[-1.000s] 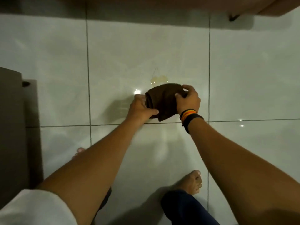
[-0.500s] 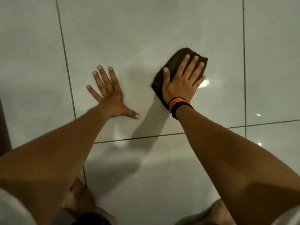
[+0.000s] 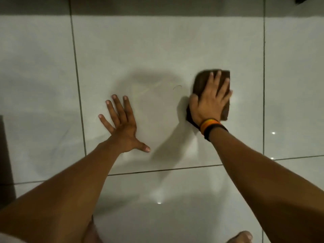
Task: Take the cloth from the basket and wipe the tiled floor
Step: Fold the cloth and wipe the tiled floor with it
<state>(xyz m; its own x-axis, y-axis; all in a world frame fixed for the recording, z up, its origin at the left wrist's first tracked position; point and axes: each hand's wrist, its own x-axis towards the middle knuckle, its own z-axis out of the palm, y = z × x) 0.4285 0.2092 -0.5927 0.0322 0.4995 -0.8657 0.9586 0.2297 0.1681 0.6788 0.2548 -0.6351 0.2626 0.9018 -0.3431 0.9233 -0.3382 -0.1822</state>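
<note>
A folded dark brown cloth lies flat on the glossy white tiled floor. My right hand presses down on it with fingers spread, covering most of it; an orange and black band sits on that wrist. My left hand rests flat on the same tile to the left of the cloth, fingers splayed, holding nothing. A faint wet smear shows on the tile between the two hands. No basket is in view.
A dark piece of furniture stands at the left edge. A shadowed strip runs along the top under something overhanging. My bare toes show at the bottom. Dark grout lines cross the floor.
The cloth went from being held in both hands above the floor to flat on the tile under my right hand, then slid right. My left hand let go and planted on the floor.
</note>
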